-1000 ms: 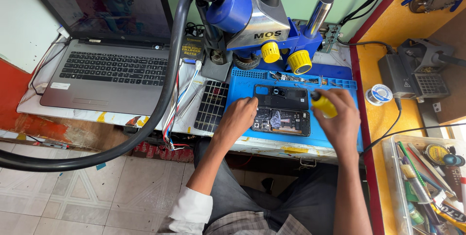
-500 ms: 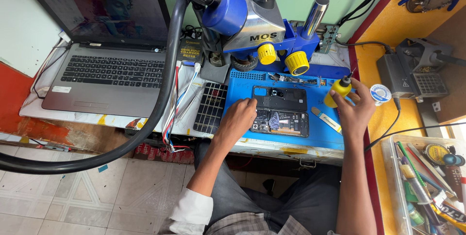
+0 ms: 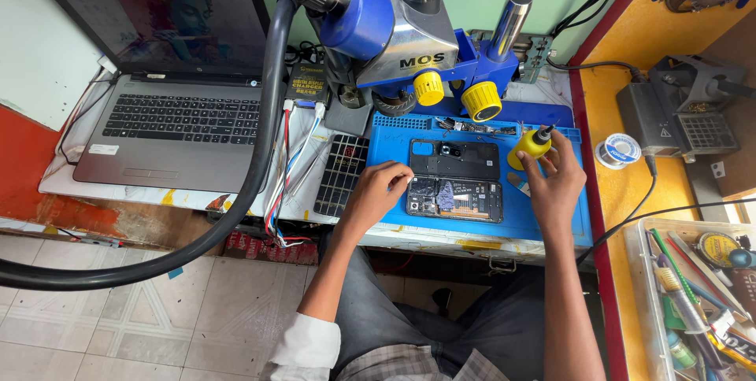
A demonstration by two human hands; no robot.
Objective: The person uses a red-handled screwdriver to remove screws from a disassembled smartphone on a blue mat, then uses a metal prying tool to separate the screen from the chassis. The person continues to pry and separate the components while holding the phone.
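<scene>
An opened phone (image 3: 455, 198) with its circuit board exposed lies on the blue work mat (image 3: 551, 223). Its black back cover (image 3: 454, 159) lies just behind it. My left hand (image 3: 378, 192) rests on the phone's left end, fingers curled on its edge. My right hand (image 3: 555, 180) holds a small yellow bottle with a black nozzle (image 3: 530, 146) upright above the mat's right part, to the right of the back cover. A short metal tool (image 3: 517, 183) lies on the mat below the bottle.
A blue microscope with yellow knobs (image 3: 409, 42) hangs over the mat's far edge. A laptop (image 3: 177, 125) stands open at left, with a thick black hose (image 3: 260, 153) and loose cables beside it. At right are a solder reel (image 3: 618, 150), a station (image 3: 685, 109) and a tool tray (image 3: 693, 302).
My right hand carried the yellow bottle from over the phone to the right, then came back a little toward the mat's right part. My left hand stayed on the phone's left end.
</scene>
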